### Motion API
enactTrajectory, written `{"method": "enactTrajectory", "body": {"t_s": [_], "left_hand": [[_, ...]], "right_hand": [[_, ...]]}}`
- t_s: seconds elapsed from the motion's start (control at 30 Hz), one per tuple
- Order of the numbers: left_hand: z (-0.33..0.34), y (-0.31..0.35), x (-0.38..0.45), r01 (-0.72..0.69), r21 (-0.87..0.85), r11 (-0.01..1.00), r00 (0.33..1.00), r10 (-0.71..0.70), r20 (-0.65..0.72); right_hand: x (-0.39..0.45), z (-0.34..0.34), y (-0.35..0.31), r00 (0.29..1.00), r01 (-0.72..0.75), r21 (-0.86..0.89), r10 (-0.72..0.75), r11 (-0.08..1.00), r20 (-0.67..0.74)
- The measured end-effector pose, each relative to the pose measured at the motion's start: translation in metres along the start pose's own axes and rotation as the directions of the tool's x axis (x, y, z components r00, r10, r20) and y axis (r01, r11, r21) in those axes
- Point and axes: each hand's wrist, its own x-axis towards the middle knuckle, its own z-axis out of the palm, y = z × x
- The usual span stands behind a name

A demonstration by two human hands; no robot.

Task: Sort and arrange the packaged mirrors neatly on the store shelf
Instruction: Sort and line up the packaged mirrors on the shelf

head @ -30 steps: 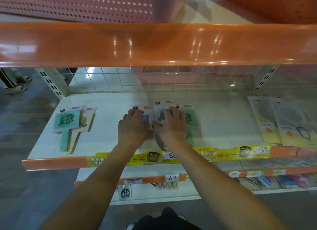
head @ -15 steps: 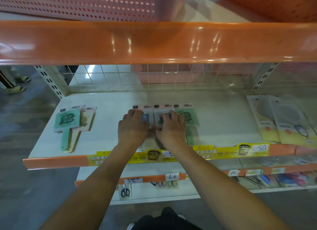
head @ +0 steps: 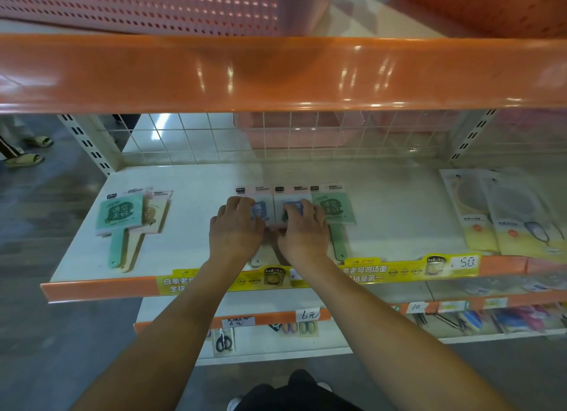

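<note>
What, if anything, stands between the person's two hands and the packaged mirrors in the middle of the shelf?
Nothing visible does. The left hand and right hand both rest directly on the middle packaged mirrors lying flat on the shelf. The green mirror lies just beside the right hand, unobstructed.

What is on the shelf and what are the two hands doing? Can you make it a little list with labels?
Shelf: white store shelf with orange front edge
Middle: row of three packaged hand mirrors, two blue-faced, one green hand mirror at the right end
Left hand: fingers resting flat on left blue-faced mirror pack
Right hand: fingers resting on middle blue-faced mirror pack
Left side: overlapping green and beige mirror packs
Right side: round mirrors in yellow packs
</note>
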Motion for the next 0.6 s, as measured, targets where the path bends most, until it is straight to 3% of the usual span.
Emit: {"method": "enactTrajectory", "body": {"t_s": [0.6], "left_hand": [[-0.0005,-0.0049,-0.0004,-0.006,-0.006,1.000,0.999,0.006,-0.035]], "right_hand": [[-0.0027,0.0038,-0.0046,0.994,0.099,-0.005,-0.099,0.995,0.039]]}}
